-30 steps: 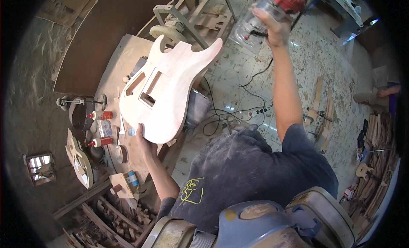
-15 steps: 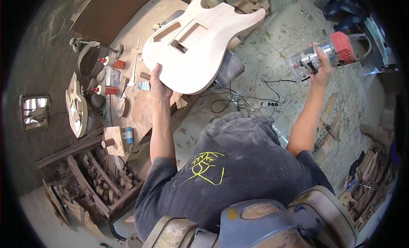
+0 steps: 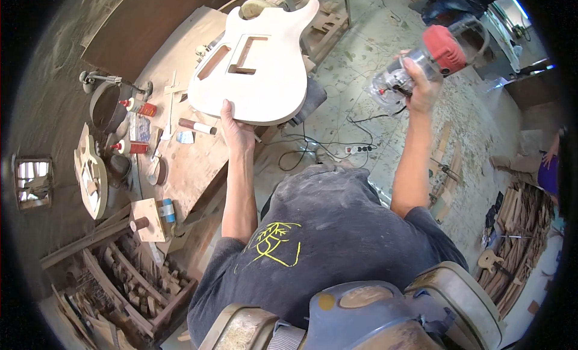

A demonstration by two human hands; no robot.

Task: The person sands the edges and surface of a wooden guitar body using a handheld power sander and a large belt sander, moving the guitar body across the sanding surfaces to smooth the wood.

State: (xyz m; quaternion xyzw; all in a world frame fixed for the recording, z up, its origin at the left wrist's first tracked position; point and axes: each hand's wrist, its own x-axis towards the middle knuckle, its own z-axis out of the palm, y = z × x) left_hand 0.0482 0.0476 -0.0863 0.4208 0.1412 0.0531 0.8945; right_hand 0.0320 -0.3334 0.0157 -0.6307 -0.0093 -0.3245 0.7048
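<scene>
A pale wooden electric guitar body with routed cavities is held out ahead of me, over the workbench's edge. My left hand grips its near rim, thumb on the top face, fingers hidden underneath. Off to the right, raised above the floor, a hand-held router with a red top and clear base is in my right hand. My fingers wrap round its metal barrel. Router and guitar body are well apart. Beside the left hand, a brown-and-white tube lies on the bench.
The wooden workbench carries two red-capped bottles and a wooden block with a round handle. Black cable and a power strip lie on the floor. A scrap-wood bin sits lower left; stacked wood stands right.
The guitar body has turned counterclockwise and shifted left in my left hand's grip. My right hand has brought the router leftward and slightly up, tilting it. The whole view has shifted a little.
</scene>
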